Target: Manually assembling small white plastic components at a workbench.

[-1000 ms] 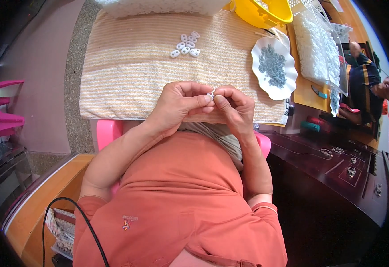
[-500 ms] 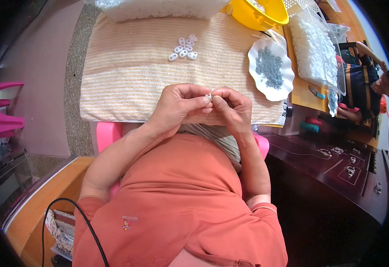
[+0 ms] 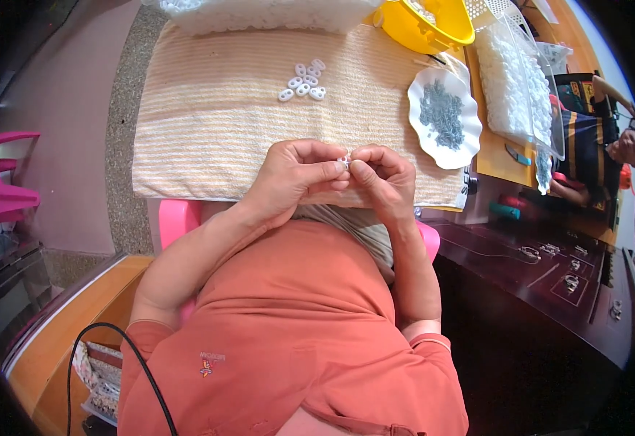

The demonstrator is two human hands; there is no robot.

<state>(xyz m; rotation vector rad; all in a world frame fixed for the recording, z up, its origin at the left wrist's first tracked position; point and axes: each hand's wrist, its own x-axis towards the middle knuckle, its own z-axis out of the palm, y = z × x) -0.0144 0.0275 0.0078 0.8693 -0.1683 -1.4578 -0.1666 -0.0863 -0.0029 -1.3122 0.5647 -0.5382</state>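
Thumb and forefinger of the bare left hand point(image 3: 288, 178) and of the bare right hand point(image 3: 388, 179) close on one small whitish piece point(image 3: 344, 162); it sits between the two sets of fingertips, near the centre of the frame, partly covered by them; below the upper edge, left of centre, white two-holed oval pieces point(image 3: 303, 90) lie clustered on a cream-and-tan striped cloth point(image 3: 208, 131), well apart from the grip.
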